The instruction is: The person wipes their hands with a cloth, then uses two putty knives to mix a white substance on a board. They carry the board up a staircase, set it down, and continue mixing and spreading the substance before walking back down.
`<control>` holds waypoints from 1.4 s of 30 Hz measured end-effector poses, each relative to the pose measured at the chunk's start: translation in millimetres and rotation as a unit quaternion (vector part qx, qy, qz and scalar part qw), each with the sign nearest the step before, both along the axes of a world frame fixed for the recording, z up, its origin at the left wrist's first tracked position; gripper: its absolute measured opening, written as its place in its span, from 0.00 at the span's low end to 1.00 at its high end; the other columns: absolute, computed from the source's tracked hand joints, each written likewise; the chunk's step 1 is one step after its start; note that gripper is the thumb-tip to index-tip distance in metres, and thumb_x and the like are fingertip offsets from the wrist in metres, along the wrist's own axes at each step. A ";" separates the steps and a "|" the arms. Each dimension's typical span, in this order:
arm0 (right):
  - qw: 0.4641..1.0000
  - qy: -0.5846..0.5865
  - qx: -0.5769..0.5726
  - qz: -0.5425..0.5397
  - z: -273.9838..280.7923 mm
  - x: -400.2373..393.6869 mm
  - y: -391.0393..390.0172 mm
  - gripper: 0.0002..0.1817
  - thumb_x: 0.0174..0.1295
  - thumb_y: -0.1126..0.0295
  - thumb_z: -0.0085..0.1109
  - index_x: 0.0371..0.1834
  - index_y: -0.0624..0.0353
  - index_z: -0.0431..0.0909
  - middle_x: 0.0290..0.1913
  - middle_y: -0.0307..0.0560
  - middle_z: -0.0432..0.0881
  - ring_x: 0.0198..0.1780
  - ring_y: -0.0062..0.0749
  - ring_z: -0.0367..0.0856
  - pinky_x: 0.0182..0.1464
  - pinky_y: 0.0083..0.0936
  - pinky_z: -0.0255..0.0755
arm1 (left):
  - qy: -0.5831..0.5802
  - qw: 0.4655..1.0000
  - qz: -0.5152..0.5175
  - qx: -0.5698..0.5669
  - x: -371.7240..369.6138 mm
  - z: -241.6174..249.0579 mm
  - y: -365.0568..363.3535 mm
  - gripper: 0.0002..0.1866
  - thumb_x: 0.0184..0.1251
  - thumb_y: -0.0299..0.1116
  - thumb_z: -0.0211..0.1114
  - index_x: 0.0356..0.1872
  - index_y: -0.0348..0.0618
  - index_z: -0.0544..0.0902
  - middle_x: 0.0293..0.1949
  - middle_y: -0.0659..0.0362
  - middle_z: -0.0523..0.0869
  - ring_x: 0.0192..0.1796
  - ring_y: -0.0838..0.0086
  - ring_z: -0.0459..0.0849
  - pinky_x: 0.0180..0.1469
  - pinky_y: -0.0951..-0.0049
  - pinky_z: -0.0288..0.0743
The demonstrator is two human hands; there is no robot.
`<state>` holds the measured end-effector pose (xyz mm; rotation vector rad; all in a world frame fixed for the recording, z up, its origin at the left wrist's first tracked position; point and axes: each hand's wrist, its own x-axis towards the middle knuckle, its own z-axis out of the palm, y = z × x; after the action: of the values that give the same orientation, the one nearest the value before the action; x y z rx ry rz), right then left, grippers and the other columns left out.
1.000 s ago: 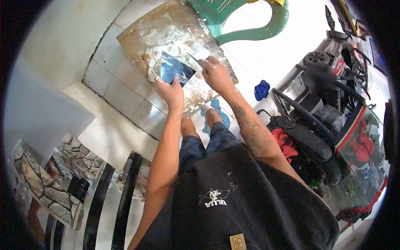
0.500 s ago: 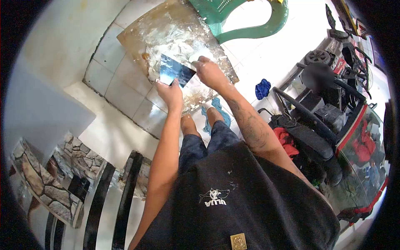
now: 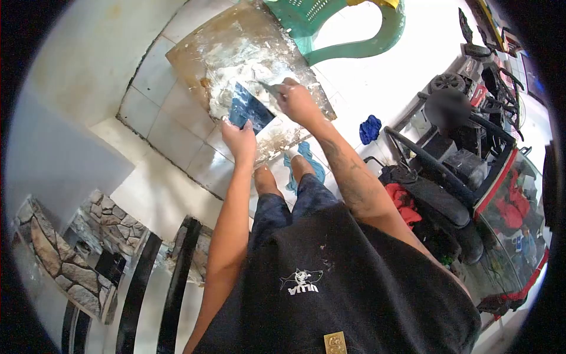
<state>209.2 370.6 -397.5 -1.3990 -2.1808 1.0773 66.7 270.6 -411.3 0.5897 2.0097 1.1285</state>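
My left hand (image 3: 239, 138) grips the near edge of a flat, shiny metal blade (image 3: 250, 111), thumb on top. My right hand (image 3: 299, 103) is closed around a putty knife (image 3: 269, 88), whose thin blade points left, just above the far right edge of the metal sheet. Both tools are over a brown board (image 3: 191, 56) on the floor, smeared with white paste (image 3: 236, 72). Bits of white cling to my left fingers. The putty knife's handle is mostly hidden in my right fist.
A green plastic chair (image 3: 359, 50) stands beyond the board. Light blue cloth (image 3: 318, 168) lies by my feet, and a dark blue cloth (image 3: 370, 129) is on the tiles to the right. Farther right are a black frame (image 3: 433, 159) and a glass tank (image 3: 513, 236). Stone-patterned pieces (image 3: 73, 265) stand lower left.
The metal blade has tilted and turned darker, less reflective. My right hand has turned, so the putty knife's blade now shows, pointing left. My left hand has shifted slightly down.
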 end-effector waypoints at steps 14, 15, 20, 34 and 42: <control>0.980 -0.054 0.094 0.165 87.6 29.2 -26.0 0.13 0.49 0.79 0.54 0.39 0.59 0.80 0.34 0.47 0.75 0.39 0.41 0.76 0.39 0.33 0.73 | 0.440 0.750 -0.394 0.299 -26.6 38.9 -7.8 0.02 0.54 0.23 0.59 0.28 0.36 0.80 0.39 0.54 0.84 0.45 0.64 0.83 0.53 0.62 0.76; 0.977 -0.054 0.121 0.169 74.9 25.4 -24.6 0.14 0.48 0.79 0.53 0.40 0.59 0.80 0.35 0.48 0.74 0.40 0.42 0.76 0.40 0.33 0.73 | 0.436 0.745 -0.404 0.304 -25.3 44.0 -7.1 0.03 0.54 0.24 0.59 0.28 0.36 0.80 0.40 0.53 0.84 0.45 0.64 0.83 0.53 0.62 0.76; 0.980 -0.072 0.096 0.159 28.7 19.9 1.5 0.14 0.48 0.80 0.53 0.38 0.58 0.81 0.34 0.50 0.76 0.37 0.45 0.77 0.38 0.35 0.73 | 0.414 0.737 -0.431 0.315 -20.2 39.0 -10.9 0.04 0.52 0.25 0.59 0.28 0.36 0.79 0.40 0.52 0.83 0.45 0.62 0.82 0.54 0.60 0.75; 0.994 -0.063 0.018 0.084 -37.9 17.8 21.6 0.08 0.50 0.76 0.56 0.34 0.61 0.82 0.30 0.52 0.77 0.35 0.49 0.77 0.39 0.37 0.71 | 0.323 0.842 -0.354 0.247 -19.2 25.3 -40.4 0.04 0.48 0.21 0.60 0.28 0.36 0.77 0.39 0.54 0.83 0.43 0.60 0.83 0.52 0.61 0.75; 0.983 -0.157 0.025 0.092 -85.8 15.8 -8.3 0.10 0.53 0.74 0.56 0.38 0.57 0.81 0.35 0.49 0.78 0.38 0.46 0.78 0.41 0.36 0.73 | -0.102 0.984 0.143 0.037 -70.8 -82.5 -103.1 0.08 0.55 0.22 0.65 0.35 0.37 0.75 0.34 0.59 0.81 0.31 0.76 0.78 0.32 0.77 0.72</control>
<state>225.0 362.3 -483.3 -1.4500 -2.5859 0.9036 -4.0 167.5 -493.8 0.2121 1.9197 1.3809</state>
